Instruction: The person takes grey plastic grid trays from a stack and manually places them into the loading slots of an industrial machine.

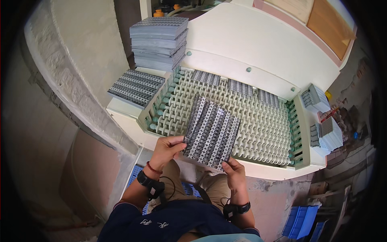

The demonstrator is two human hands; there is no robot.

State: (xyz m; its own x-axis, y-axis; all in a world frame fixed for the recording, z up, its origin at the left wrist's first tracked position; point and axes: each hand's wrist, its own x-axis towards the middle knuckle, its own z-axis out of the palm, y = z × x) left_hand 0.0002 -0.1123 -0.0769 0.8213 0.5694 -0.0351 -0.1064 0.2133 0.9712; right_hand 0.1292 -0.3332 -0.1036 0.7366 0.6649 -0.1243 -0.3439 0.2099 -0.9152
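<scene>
I hold a rectangular circuit board panel (212, 133), covered in dark and silver patterned rows, tilted above the near part of a roller conveyor. My left hand (168, 149) pinches its left edge between thumb and fingers. Gripping the lower right corner is my right hand (234, 171), its fingertips partly hidden beneath the panel. Beyond it, three similar panels, a left one (206, 78), a middle one (240, 87) and a right one (268, 98), lie on the white rollers (264, 133), partly under the machine's cover.
Left of the rollers, more panels (137, 86) lie on the machine's ledge, with a tall panel stack (158, 44) behind. The white cover (258, 44) rises at the back. Small pale stacked pieces (330, 133) sit on the right ledge; blue crates (300, 222) stand below right.
</scene>
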